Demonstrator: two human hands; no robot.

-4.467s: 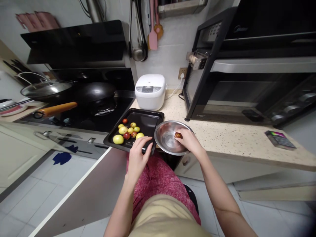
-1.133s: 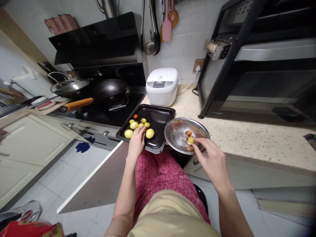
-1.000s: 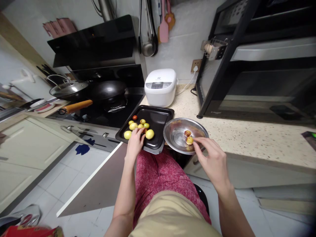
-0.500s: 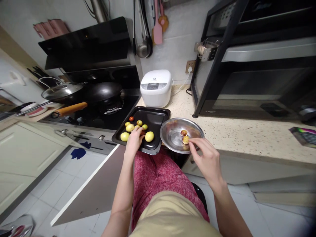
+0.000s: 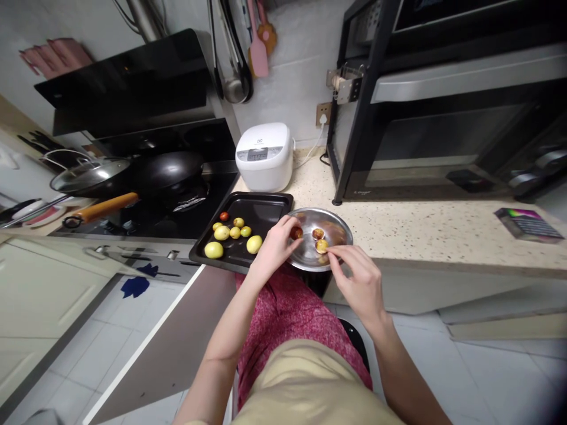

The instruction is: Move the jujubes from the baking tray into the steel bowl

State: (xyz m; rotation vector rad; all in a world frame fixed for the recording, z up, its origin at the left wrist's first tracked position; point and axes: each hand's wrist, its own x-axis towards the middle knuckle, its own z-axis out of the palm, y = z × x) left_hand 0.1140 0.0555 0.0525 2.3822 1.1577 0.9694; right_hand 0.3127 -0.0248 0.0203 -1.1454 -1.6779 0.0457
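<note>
Over the left side of a steel bowl (image 5: 305,261), my left hand (image 5: 278,243) has its fingers closed around a small reddish-brown round fruit (image 5: 296,234). My right hand (image 5: 354,270) reaches in from the right, thumb and finger pinching the edge of a round yellow-and-brown piece (image 5: 322,246). Just behind that piece, a brown one with a pale edge (image 5: 318,234) lies in the bowl. The black baking tray (image 5: 266,206) left of the bowl carries several yellow-green fruits (image 5: 222,232) and one small red fruit (image 5: 224,216).
A white rice cooker (image 5: 264,158) stands behind the tray. On the left, a wok (image 5: 166,168) and a lidded pan (image 5: 91,175) sit on the stove. An oven (image 5: 434,147) is at the right, with a small box (image 5: 527,225) on the counter. A cabinet door (image 5: 163,348) hangs open below.
My left hand has moved right from the tray to the bowl, bringing the reddish-brown fruit. My right hand still pinches its piece in the bowl. The view has shifted slightly.
</note>
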